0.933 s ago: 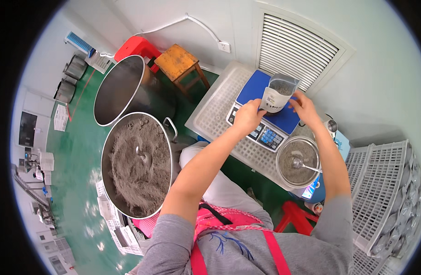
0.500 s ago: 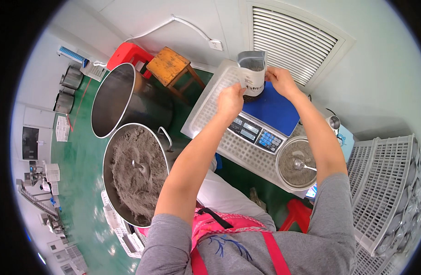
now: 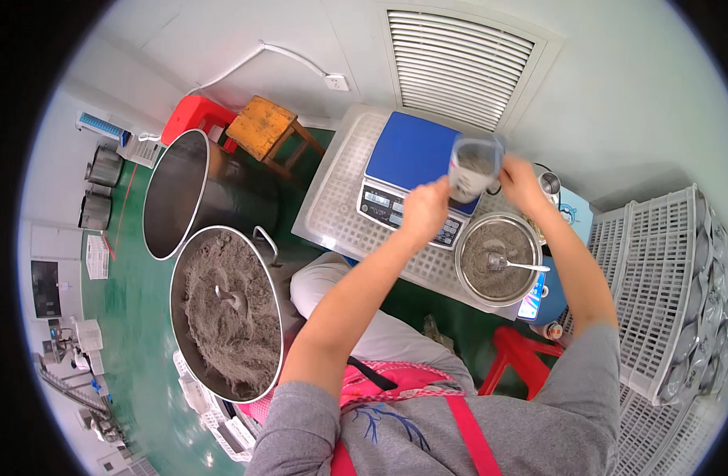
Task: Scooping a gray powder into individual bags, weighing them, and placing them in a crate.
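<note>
**Holding a cup of grey powder above the scale**

Gripping a clear plastic cup (image 3: 473, 168) between both hands, the person keeps it lifted just over the near right corner of the blue-topped scale (image 3: 411, 151), not resting on it. The cup is partly filled with grey powder and looks slightly tilted. The left hand (image 3: 425, 208) steadies its near left side, fingers curled against the wall; the right hand (image 3: 521, 181) closes round the right side, so the cup is pinched from both sides, probably to keep it from spilling.

Just near and right of the cup sits a round metal bowl (image 3: 497, 259) of the same powder with a spoon (image 3: 516, 265) lying in it, handy for topping up. Scale and bowl stand on a white perforated crate (image 3: 336, 206) serving as tabletop. Well off to the left, on the green floor, a large pot (image 3: 227, 313) holds a heap of powder, with an empty pot (image 3: 176, 190) beyond it.
</note>
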`<state>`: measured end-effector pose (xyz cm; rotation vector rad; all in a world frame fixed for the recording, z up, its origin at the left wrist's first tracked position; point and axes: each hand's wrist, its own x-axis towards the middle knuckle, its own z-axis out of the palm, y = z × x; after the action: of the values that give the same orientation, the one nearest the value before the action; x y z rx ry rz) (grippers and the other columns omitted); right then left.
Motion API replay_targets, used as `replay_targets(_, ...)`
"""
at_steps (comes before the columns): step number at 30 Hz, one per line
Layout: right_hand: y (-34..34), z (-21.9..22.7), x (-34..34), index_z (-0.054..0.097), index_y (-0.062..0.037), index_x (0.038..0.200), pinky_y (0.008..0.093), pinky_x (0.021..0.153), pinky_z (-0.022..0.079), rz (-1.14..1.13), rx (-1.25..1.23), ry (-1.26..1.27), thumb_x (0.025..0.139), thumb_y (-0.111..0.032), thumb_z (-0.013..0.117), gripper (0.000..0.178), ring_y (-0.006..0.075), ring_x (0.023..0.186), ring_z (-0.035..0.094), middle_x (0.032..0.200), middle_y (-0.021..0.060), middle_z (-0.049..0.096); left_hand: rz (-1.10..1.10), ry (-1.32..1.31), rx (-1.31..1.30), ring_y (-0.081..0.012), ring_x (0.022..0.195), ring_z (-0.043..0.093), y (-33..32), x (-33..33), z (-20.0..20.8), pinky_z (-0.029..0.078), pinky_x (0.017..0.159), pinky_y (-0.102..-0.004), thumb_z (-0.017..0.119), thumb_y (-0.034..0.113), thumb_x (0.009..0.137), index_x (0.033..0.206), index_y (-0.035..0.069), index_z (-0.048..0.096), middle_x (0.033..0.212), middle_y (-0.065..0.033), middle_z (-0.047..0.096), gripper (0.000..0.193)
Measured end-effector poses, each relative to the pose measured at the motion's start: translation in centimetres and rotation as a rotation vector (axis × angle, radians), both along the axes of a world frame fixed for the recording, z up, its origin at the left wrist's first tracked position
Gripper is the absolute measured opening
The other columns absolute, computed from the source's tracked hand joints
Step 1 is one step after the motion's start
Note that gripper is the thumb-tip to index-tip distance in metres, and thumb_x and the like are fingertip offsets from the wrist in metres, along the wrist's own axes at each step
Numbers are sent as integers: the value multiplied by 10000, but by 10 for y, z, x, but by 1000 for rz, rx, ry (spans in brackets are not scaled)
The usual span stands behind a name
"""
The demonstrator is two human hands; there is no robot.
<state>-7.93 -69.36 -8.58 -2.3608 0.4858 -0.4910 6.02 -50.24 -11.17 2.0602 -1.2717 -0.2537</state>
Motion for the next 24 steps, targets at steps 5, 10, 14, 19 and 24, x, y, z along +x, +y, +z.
replay_targets(5,41,-11,-122,609,23,881,477,690,496,-123,-40,122,886,-37,554,82,445,803,640,821,252,650,-193,54,-70,-410,818,674,33,-75,-6,538,696,-492,601,32,846,1079,97,682,874,-213,688,255)
replay_targets(10,96,23,-110,640,23,917,469,697,508,-36,59,85,884,-30,563,99,442,836,647,858,245,658,-238,186,-93,-404,844,677,85,-77,-8,540,721,-471,578,6,843,1055,43,685,895,-220,689,240)
replay_targets(14,122,-2,-56,668,9,975,468,735,524,159,-5,0,876,-21,559,151,427,847,654,894,233,672,-95,78,-133,-423,816,668,135,-30,-5,532,690,-472,576,-25,829,981,21,685,854,-220,677,193)
replay_targets(19,162,-74,-28,684,-10,989,476,766,533,229,60,-41,861,-21,536,196,421,853,659,918,222,679,119,59,-50,-427,793,664,172,-14,-28,520,673,-494,591,25,840,841,6,662,792,-225,667,74)
replay_targets(24,167,-105,-30,665,-22,1024,468,786,542,231,-37,92,874,-38,563,182,408,906,665,970,199,685,154,11,309,-386,840,683,195,-19,-63,541,743,-490,643,125,857,1066,125,723,910,-201,704,224)
